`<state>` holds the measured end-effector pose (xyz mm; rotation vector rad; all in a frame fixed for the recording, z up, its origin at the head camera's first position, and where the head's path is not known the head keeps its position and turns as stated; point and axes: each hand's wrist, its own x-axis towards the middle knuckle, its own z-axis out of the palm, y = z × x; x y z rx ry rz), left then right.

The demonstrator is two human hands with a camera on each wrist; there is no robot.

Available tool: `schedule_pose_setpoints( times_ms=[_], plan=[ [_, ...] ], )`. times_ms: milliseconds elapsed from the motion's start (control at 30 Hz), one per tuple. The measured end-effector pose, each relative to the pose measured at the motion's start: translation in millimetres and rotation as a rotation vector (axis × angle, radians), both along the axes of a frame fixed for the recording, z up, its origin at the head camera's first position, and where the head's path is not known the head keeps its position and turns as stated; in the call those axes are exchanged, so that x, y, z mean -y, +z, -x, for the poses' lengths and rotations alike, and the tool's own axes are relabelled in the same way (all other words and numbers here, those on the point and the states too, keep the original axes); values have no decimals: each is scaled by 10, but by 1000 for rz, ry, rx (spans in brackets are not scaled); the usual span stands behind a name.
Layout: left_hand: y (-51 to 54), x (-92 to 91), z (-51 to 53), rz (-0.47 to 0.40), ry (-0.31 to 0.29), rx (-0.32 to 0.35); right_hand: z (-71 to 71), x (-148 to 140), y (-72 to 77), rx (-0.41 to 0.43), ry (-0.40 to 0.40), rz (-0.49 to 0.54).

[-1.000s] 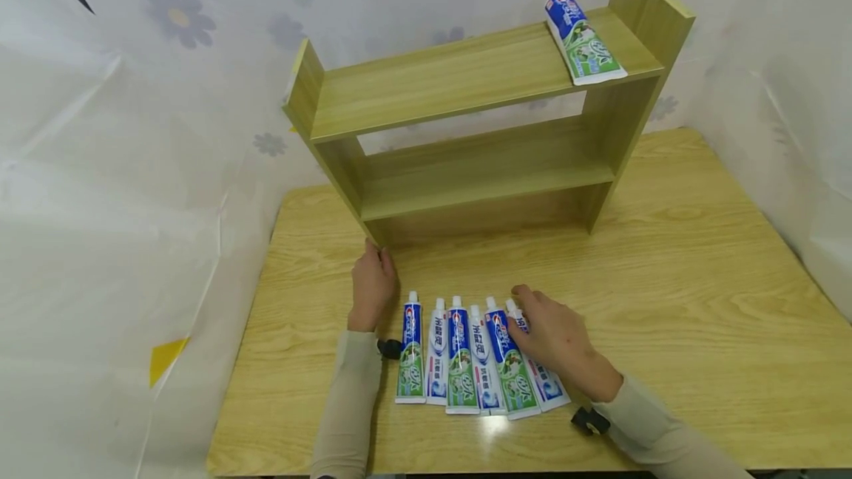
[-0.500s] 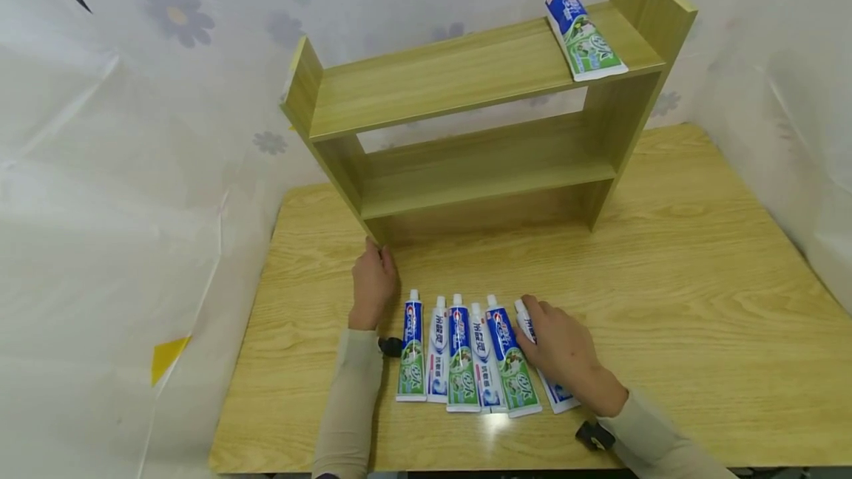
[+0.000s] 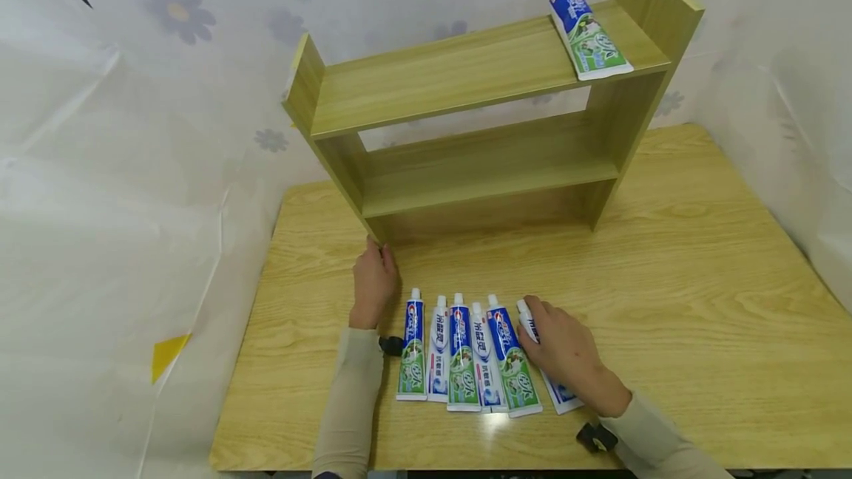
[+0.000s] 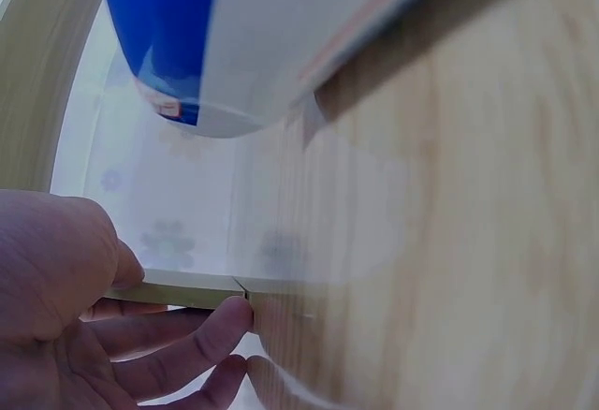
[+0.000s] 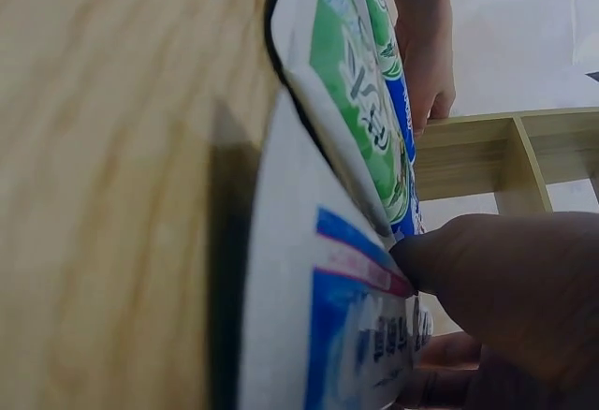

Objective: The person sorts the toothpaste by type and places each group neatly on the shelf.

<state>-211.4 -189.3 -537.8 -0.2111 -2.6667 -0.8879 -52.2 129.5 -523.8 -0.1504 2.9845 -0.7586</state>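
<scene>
My left hand (image 3: pixel 373 283) pinches the lower front corner of the wooden shelf (image 3: pixel 466 106); in the left wrist view its thumb and fingers lie on either side of the panel edge (image 4: pixel 178 295). The right hand (image 3: pixel 564 346) grips a white toothpaste tube (image 3: pixel 558 394) at the right end of a row on the table, covering its middle. In the right wrist view the thumb (image 5: pixel 449 256) presses one side of that tube, fingers on the other. Left of it lie several tubes side by side, including a blue and green toothpaste tube (image 3: pixel 512 364) and a white one (image 3: pixel 438 353).
Another blue and green toothpaste tube (image 3: pixel 589 35) lies on the shelf's top board at the right, its flat end at the front edge. The wooden table (image 3: pixel 719 316) extends to both sides. A patterned sheet (image 3: pixel 220 80) hangs behind and at the sides.
My right hand has taken hold of the rightmost white tube and shifted it slightly right, away from the blue and green tube beside it. The left hand stays at the shelf corner.
</scene>
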Motion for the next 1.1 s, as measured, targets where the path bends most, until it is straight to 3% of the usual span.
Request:
schedule_pose_setpoints(
  times_ms=[67,367,533,767,933,1100],
  plan=[
    [60,-29,-24,-1,3,15,1,-12,-2,5,-4,14],
    [105,-47,-48,17,14,29,8,-89,6,-11,-23,91],
    [111,-49,-50,25,17,29,52,-138,80,-63,-37,107],
    [105,-67,-39,22,20,55,127,-235,209,-108,-38,85],
    [88,-60,-28,17,23,28,218,-326,337,-168,-29,71],
    [112,-50,-30,18,31,84,335,-407,544,-209,-31,59]
  ],
)
